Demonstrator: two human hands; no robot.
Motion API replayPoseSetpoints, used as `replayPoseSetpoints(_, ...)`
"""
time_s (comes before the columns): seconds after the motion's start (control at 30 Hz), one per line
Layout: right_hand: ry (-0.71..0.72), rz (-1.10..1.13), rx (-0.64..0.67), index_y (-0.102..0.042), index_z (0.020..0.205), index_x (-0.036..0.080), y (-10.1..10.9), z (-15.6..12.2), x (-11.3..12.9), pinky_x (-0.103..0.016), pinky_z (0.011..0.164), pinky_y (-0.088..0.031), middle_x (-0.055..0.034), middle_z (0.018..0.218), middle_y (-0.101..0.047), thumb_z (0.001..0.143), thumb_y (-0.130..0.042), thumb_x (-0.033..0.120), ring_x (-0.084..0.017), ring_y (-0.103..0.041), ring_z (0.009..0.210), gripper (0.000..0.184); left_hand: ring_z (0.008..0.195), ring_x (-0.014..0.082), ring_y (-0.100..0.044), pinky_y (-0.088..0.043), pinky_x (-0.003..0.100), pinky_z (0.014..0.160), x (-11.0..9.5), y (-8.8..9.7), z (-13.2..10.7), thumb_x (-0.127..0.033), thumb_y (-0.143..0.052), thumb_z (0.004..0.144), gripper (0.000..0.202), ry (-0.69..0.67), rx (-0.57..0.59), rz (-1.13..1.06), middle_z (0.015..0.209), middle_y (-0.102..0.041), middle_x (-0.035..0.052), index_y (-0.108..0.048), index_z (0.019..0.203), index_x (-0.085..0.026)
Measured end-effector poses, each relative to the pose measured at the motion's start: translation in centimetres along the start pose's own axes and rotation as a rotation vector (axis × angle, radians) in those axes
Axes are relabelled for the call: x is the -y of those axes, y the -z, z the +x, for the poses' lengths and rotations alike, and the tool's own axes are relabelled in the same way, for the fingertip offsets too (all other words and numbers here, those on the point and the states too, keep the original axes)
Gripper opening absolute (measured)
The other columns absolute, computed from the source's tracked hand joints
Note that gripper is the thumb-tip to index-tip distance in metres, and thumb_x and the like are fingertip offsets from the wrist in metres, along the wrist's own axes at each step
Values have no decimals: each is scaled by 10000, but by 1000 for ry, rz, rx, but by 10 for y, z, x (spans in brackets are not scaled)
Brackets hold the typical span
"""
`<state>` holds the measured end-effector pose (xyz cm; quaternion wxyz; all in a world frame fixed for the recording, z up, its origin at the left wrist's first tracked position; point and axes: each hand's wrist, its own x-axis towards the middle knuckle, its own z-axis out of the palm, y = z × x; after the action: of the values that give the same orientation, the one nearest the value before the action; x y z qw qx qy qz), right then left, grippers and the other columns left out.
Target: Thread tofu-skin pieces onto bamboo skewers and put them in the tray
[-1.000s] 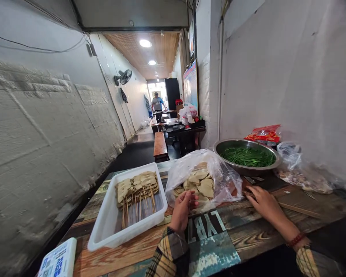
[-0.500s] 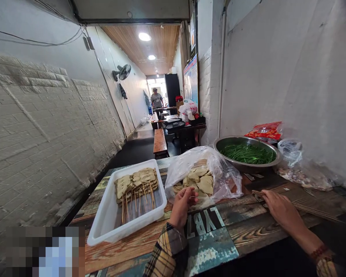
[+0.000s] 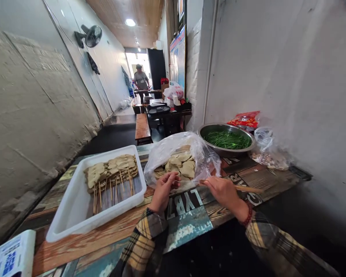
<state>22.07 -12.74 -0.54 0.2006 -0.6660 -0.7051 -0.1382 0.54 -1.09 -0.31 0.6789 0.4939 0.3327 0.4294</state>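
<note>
My right hand (image 3: 225,194) is closed around a bundle of thin wooden skewers (image 3: 251,189), held low over the table with the long ends pointing right. My left hand (image 3: 162,193) has its fingers curled in front of a clear plastic bag (image 3: 206,156); whatever they pinch is too small to make out. Flat, pale brown slices (image 3: 180,163) lie in the bag's open mouth. To the left stands a white plastic tray (image 3: 72,230). Inside it, similar slices threaded on skewers (image 3: 112,169) lie stacked, their sticks toward me.
Behind the bag on the right stands a metal bowl (image 3: 200,135) of green stalks (image 3: 227,139). Red packaging (image 3: 245,119) and clear bags (image 3: 263,140) lie by the wall. A white printed object (image 3: 13,254) occupies the near left corner. Farther off are a bench (image 3: 142,126) and a person (image 3: 141,79).
My right hand has come leftward toward my left hand, bringing the skewers up off the table. My left hand stays before the bag. The camera view has shifted right and down.
</note>
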Motion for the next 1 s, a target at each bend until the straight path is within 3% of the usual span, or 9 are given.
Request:
replayPoseSetpoints(0.13,72,4,15,-640,767,171,5,15,15,-270,589,-311,-72,687,-663,1034,-330,342,-167,-595,623,444,630,129,-586,-442,240,595,-4,-4,-4,-508,-739,691,396,-39,29,46,759,-682,40,-717,873,-156)
replayPoseSetpoints(0.33,155,-55,23,-634,769,174,-4,27,23,-282,542,-249,-67,671,-681,1037,-334,324,-166,-616,593,429,611,137,-524,-383,248,584,-4,-10,-11,-409,-732,711,256,-146,127,220,664,-641,31,-727,757,-157)
replayPoseSetpoints(0.53,163,-83,44,-632,768,185,-13,31,31,-288,516,-229,-63,642,-688,1040,-315,383,-165,-636,567,462,586,139,-468,-324,265,580,1,-11,-10,-273,-693,732,202,-294,81,413,589,-563,12,-626,574,-167)
replayPoseSetpoints(0.73,114,-76,116,-636,786,199,-14,33,31,-285,496,-210,-59,692,-725,1037,-287,409,-179,-674,607,479,727,169,-520,-352,278,667,2,-9,-15,-212,-543,868,163,-539,99,855,744,-584,26,-599,717,-183)
replayPoseSetpoints(0.87,106,-75,173,-631,777,211,-11,35,29,-286,492,-212,-49,702,-731,1034,-283,419,-193,-691,642,480,807,184,-524,-354,293,692,5,-9,-16,-257,-435,951,230,-688,131,1185,835,-597,45,-579,785,-189)
replayPoseSetpoints(1.0,126,-80,206,-627,749,214,-8,35,25,-291,486,-206,-41,671,-718,1030,-301,417,-200,-690,631,476,822,185,-512,-341,300,685,8,-9,-16,-267,-402,969,236,-764,159,1361,874,-601,42,-573,821,-200)
